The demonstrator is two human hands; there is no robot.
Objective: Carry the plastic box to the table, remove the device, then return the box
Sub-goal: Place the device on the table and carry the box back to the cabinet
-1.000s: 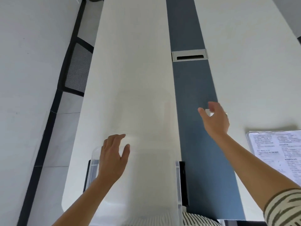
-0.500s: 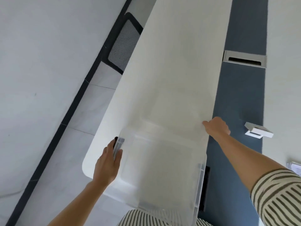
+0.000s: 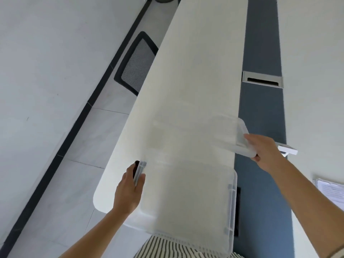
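Observation:
A clear plastic box (image 3: 186, 202) sits at the near end of the white table (image 3: 195, 71). My left hand (image 3: 128, 190) grips its left rim at the black latch (image 3: 136, 169). My right hand (image 3: 264, 148) is closed on the far right corner of the clear lid (image 3: 240, 133), which juts past the box's right side over the blue strip. The small white device (image 3: 288, 149) lies on the table just right of my right hand, partly hidden by it. I see nothing inside the box.
A blue strip (image 3: 260, 112) with a metal cable slot (image 3: 262, 81) runs along the table. A printed sheet (image 3: 331, 192) lies at the right edge. A black mesh chair (image 3: 137, 66) stands left of the table, with a white wall beyond.
My right hand left the device on the table and came to the box's far right corner, now holding the lid there. My left hand moved to the left latch.

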